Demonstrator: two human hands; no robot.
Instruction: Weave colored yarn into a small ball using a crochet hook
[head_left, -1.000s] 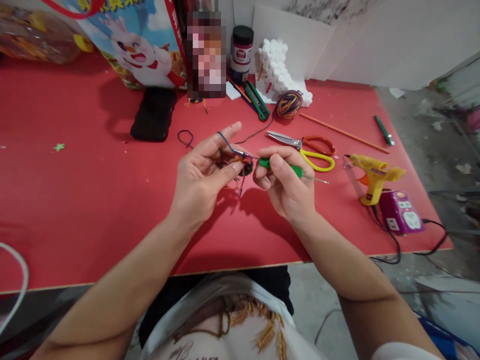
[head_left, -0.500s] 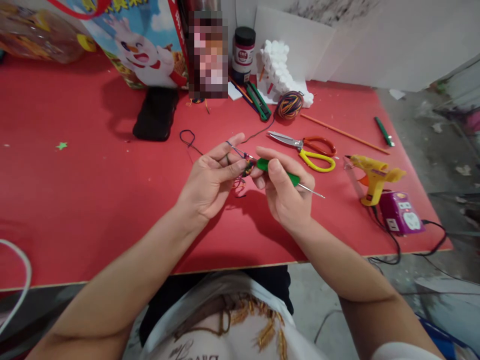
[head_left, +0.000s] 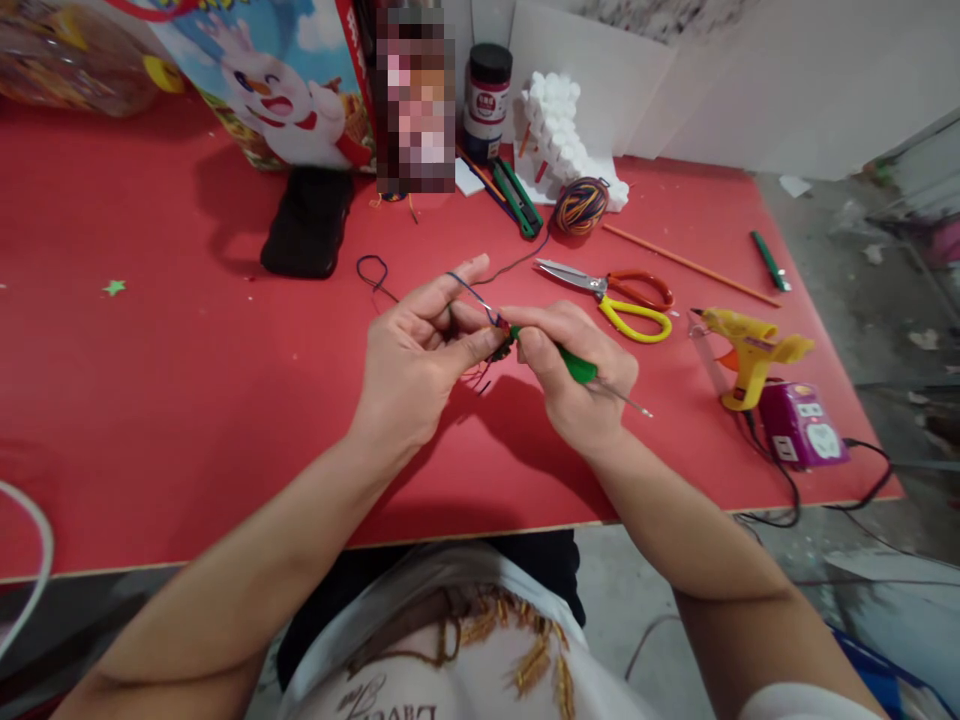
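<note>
Between thumb and fingers, my left hand (head_left: pixel 420 350) pinches a small multicoloured crochet piece (head_left: pixel 501 346), with loose yarn ends hanging below it. A strand of blue yarn (head_left: pixel 471 287) stretches from the raised left index finger to the piece. My right hand (head_left: pixel 577 365) grips the green handle of a crochet hook (head_left: pixel 579 367), whose tip meets the piece; its thin metal rear end sticks out past the palm. Behind the hands sits the ball of multicoloured yarn (head_left: pixel 581 206), its strand trailing across the red table toward the left hand.
Scissors (head_left: pixel 604 290) with red and yellow handles lie right of the hands. Farther right are a yellow glue gun (head_left: pixel 750 350) and a purple power socket box (head_left: pixel 804 425). A green cutter (head_left: pixel 517 200), black phone (head_left: pixel 309 222), dark jar (head_left: pixel 487 105) and printed bag (head_left: pixel 277 90) stand or lie behind.
My right hand has closed in around the hook and shifted slightly, its fingers now nearer the crochet piece. The hook's rear end points a little lower. My left hand keeps its pinch.
</note>
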